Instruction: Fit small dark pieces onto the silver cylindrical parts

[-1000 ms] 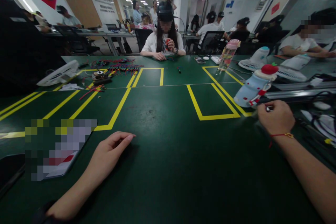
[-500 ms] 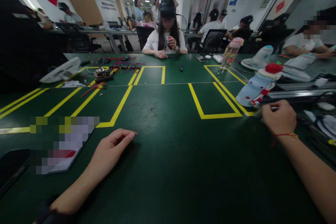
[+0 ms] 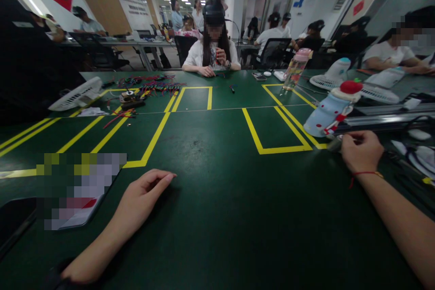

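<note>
Touching the table (image 3: 217,190), the left hand (image 3: 143,191) is half-curled.

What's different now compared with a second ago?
The right hand has shifted slightly to the right, away from the light-blue bottle. Whether it grips the small grey object beside it is unclear. The left hand, light-blue bottle and pink-lidded bottle stayed put.

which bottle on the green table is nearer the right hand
The pale blue bottle with the red lid, just beyond the right hand; the clear bottle with the pink lid is farther back.
</note>
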A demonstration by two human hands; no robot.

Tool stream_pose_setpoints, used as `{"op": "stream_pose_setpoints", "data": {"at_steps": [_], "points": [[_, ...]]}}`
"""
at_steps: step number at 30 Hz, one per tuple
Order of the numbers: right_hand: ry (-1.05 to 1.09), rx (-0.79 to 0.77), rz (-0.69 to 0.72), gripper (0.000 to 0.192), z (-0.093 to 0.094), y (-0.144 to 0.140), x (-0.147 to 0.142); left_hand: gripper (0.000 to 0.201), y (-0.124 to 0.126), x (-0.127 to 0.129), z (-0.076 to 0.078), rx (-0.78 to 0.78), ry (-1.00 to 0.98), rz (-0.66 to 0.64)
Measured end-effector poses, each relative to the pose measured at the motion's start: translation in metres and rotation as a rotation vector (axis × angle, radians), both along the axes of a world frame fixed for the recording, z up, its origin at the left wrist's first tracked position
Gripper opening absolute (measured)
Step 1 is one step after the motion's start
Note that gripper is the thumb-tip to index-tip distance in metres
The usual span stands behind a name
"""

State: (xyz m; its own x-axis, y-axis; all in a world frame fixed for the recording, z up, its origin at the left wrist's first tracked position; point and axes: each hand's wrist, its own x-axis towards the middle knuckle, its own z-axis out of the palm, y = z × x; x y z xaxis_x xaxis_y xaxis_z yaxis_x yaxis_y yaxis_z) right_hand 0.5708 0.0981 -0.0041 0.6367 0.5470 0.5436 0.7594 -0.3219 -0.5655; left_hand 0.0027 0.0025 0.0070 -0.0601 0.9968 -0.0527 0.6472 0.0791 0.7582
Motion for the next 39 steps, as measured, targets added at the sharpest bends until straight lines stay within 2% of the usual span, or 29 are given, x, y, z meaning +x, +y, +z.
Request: {"op": "stream_pose_setpoints", "data": {"at_steps": [8, 15, 17, 21, 24, 26, 28, 31, 32, 33, 35, 39], "points": [[0.039, 0.063, 0.034, 0.017, 0.002, -0.001, -0.004, 0.033, -0.001, -0.003, -0.001, -0.026, -0.007, -0.003], [0.095, 0.056, 0.066, 0.016, -0.002, 0.000, -0.001, 0.033, 0.000, -0.001, -0.001, 0.001, -0.008, -0.002], [0.077, 0.047, 0.095, 0.020, -0.002, -0.003, 0.000, 0.033, 0.001, -0.001, -0.002, 0.005, -0.007, -0.002], [0.000, 0.015, 0.148, 0.041, 0.004, -0.008, 0.000, 0.033, 0.001, 0.000, 0.000, 0.011, -0.012, -0.002], [-0.043, 0.045, 0.237, 0.039, 0.014, -0.010, -0.019, 0.033, 0.000, 0.001, 0.002, 0.015, -0.014, -0.005], [-0.054, 0.079, 0.364, 0.040, 0.021, -0.016, -0.049, 0.033, 0.000, 0.003, 0.004, 0.019, -0.014, -0.006], [-0.050, 0.078, 0.547, 0.041, 0.025, -0.029, -0.095, 0.033, -0.001, 0.005, 0.006, 0.023, -0.011, -0.003], [-0.025, -0.011, 0.917, 0.033, 0.025, -0.063, -0.173, 0.033, -0.001, 0.006, 0.007, 0.030, -0.002, 0.004], [0.023, -0.047, 1.137, 0.029, 0.023, -0.075, -0.196, 0.033, -0.001, 0.006, 0.007, 0.032, 0.002, 0.005], [0.058, -0.071, 1.280, 0.028, 0.022, -0.087, -0.215, 0.033, -0.001, 0.006, 0.007, 0.034, 0.006, 0.005], [0.127, -0.134, 1.492, 0.028, 0.017, -0.105, -0.239, 0.033, 0.000, 0.004, 0.005, 0.040, 0.013, 0.002], [0.194, -0.242, 1.587, 0.031, 0.009, -0.116, -0.248, 0.032, 0.001, 0.008, 0.003, 0.059, 0.033, -0.014]]}}
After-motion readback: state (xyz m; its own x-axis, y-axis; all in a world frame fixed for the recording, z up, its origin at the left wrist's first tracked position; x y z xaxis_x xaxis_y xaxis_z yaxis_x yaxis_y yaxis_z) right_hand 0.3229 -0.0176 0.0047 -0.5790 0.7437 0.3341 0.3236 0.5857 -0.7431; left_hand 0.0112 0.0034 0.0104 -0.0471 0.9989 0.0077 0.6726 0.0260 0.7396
